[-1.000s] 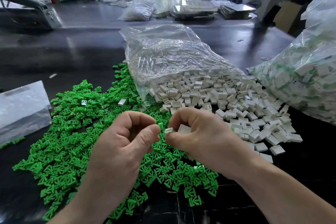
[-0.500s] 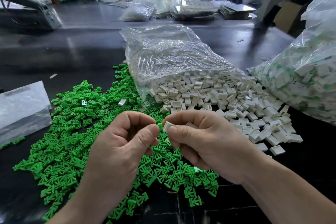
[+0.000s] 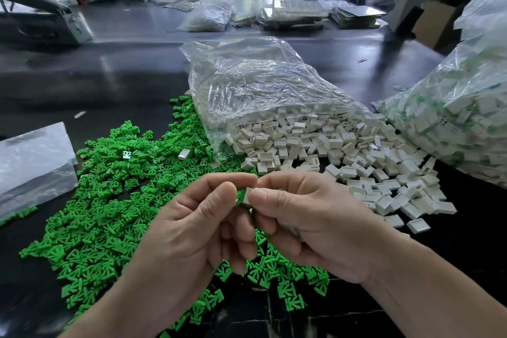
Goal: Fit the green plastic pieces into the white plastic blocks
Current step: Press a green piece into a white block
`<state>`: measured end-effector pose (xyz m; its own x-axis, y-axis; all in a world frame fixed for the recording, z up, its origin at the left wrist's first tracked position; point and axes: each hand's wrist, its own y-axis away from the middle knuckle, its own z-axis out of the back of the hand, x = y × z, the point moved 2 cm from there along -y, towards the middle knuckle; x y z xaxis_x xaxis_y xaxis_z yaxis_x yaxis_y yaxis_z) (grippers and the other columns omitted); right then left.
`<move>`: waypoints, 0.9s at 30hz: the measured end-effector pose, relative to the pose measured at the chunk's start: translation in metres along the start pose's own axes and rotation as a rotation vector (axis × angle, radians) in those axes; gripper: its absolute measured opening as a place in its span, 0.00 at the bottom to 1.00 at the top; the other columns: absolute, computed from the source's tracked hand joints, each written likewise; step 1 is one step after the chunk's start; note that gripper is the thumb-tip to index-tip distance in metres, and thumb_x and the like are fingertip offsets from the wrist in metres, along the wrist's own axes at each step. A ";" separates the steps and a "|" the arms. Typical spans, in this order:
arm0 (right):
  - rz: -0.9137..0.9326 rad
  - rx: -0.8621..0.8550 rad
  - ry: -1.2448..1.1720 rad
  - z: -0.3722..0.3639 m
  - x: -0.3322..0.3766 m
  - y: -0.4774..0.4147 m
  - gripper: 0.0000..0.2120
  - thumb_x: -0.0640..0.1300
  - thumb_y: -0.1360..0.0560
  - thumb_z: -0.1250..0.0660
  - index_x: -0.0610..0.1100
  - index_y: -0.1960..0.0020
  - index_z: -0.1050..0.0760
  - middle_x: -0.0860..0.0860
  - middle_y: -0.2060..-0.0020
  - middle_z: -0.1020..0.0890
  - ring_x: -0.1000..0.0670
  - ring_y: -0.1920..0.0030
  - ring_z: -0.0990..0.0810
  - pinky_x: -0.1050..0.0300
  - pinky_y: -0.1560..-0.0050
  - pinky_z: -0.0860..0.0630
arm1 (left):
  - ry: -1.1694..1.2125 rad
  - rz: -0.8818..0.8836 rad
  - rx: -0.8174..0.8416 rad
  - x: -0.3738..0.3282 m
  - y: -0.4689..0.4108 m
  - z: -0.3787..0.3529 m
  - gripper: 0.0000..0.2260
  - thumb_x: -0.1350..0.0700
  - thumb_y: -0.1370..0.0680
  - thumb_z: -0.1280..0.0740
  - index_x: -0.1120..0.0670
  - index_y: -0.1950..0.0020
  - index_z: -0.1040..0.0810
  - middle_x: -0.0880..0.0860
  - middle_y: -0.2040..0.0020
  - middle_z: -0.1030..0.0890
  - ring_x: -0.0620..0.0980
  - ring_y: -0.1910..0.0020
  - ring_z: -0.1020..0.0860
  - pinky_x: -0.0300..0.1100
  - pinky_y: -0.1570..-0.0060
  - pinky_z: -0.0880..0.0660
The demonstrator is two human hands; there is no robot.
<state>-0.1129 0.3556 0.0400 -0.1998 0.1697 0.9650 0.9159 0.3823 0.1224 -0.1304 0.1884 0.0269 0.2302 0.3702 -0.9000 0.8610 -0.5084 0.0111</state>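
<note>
Pressing two parts together, near centre

Right hand [image 3: 315, 225] grips a small, squarish matte white block [image 3: 248, 195] between curled thumb and forefinger. Left hand [image 3: 192, 233], fingers curled, pinches a green piece [image 3: 240, 197] against the block's left face, only a sliver showing. Beneath: spiky green pile [image 3: 109, 200]. Far right: crinkled clear bag [image 3: 260, 82].

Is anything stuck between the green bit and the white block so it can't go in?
Nothing I can see. The left hand pinches the green piece, the right hand pinches the white block, and the two meet right at the fingertips. The fingers hide most of the joint, though.
</note>
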 end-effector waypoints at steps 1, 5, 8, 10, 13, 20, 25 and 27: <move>-0.008 0.016 -0.005 -0.001 0.001 0.001 0.11 0.48 0.23 0.32 0.50 0.64 0.21 0.50 0.72 0.25 0.55 0.79 0.32 0.67 0.80 0.37 | 0.050 0.030 0.034 0.000 0.000 -0.001 0.20 0.47 0.30 0.23 0.57 0.43 0.19 0.57 0.67 0.20 0.52 0.72 0.21 0.41 0.75 0.24; -0.052 0.061 -0.011 -0.001 0.002 0.003 0.09 0.46 0.23 0.32 0.47 0.62 0.22 0.50 0.72 0.25 0.56 0.79 0.32 0.68 0.81 0.37 | 0.154 0.113 0.102 0.000 0.001 -0.001 0.16 0.50 0.28 0.24 0.58 0.46 0.19 0.59 0.68 0.20 0.53 0.73 0.19 0.41 0.75 0.22; -0.076 0.075 -0.005 -0.001 0.002 0.003 0.07 0.46 0.23 0.31 0.46 0.60 0.21 0.50 0.71 0.25 0.56 0.78 0.32 0.67 0.80 0.37 | 0.202 0.143 0.133 0.001 0.002 0.000 0.14 0.51 0.28 0.24 0.58 0.47 0.19 0.59 0.67 0.19 0.53 0.72 0.18 0.41 0.74 0.21; -0.078 0.082 -0.006 -0.001 0.003 0.003 0.08 0.46 0.23 0.31 0.47 0.61 0.21 0.51 0.72 0.25 0.56 0.79 0.32 0.68 0.80 0.37 | 0.226 0.160 0.164 0.001 0.002 0.001 0.13 0.51 0.26 0.25 0.57 0.47 0.19 0.58 0.67 0.19 0.53 0.70 0.18 0.41 0.73 0.21; -0.083 0.089 0.048 0.000 0.003 0.003 0.08 0.46 0.23 0.31 0.47 0.60 0.21 0.50 0.71 0.25 0.56 0.78 0.31 0.67 0.80 0.37 | 0.228 0.203 0.180 0.001 0.001 0.001 0.12 0.53 0.27 0.24 0.57 0.48 0.19 0.59 0.68 0.19 0.54 0.72 0.18 0.42 0.74 0.21; -0.039 0.107 -0.010 -0.004 0.003 0.002 0.12 0.48 0.22 0.33 0.46 0.63 0.24 0.47 0.74 0.29 0.55 0.80 0.34 0.67 0.80 0.38 | 0.350 0.142 0.271 0.004 0.000 -0.003 0.11 0.54 0.20 0.33 0.58 0.42 0.22 0.57 0.66 0.18 0.53 0.68 0.17 0.43 0.69 0.20; -0.033 0.100 -0.010 -0.006 0.003 0.004 0.12 0.47 0.22 0.34 0.46 0.63 0.26 0.44 0.73 0.28 0.54 0.79 0.34 0.67 0.80 0.38 | 0.279 0.108 0.228 0.005 0.001 -0.003 0.09 0.56 0.24 0.27 0.58 0.47 0.20 0.59 0.68 0.19 0.53 0.71 0.18 0.43 0.72 0.20; -0.037 0.089 -0.019 -0.007 0.003 0.004 0.12 0.45 0.21 0.34 0.46 0.63 0.25 0.48 0.74 0.25 0.56 0.80 0.33 0.68 0.80 0.38 | 0.206 0.080 0.143 0.006 0.000 -0.003 0.13 0.55 0.30 0.22 0.58 0.50 0.20 0.59 0.71 0.20 0.54 0.75 0.19 0.42 0.75 0.22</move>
<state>-0.1073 0.3515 0.0449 -0.2408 0.1708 0.9554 0.8732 0.4678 0.1365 -0.1279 0.1926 0.0229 0.3948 0.4680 -0.7906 0.7673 -0.6413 0.0035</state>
